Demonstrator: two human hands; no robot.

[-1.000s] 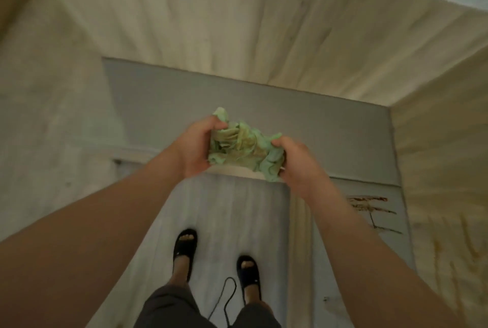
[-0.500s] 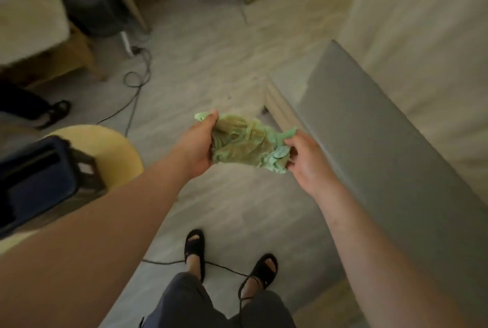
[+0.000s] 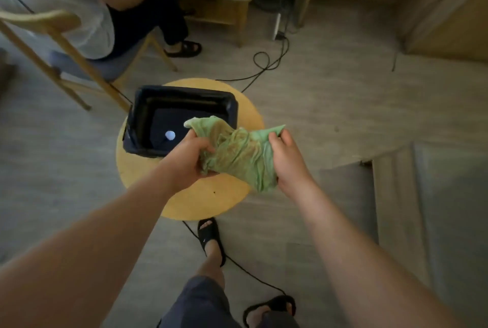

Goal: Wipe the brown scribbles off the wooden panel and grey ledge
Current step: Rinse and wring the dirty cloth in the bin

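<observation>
The left hand (image 3: 188,158) and right hand (image 3: 287,166) each gripped an end of the brown-stained green cloth (image 3: 240,153) near a black-lined bin (image 3: 184,98) on a round stool (image 3: 211,201), seemingly to turn up a cleaner face, while the grey ledge (image 3: 454,209) lay untouched at near right.

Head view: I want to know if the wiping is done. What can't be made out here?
All in the head view:
Out of frame: wooden panel, so scribbles unseen.
Cut off by the right edge, dim: ledge.
Hidden by left hand and right hand: cloth underside.
Too small to identify: pale object in the bin.
</observation>
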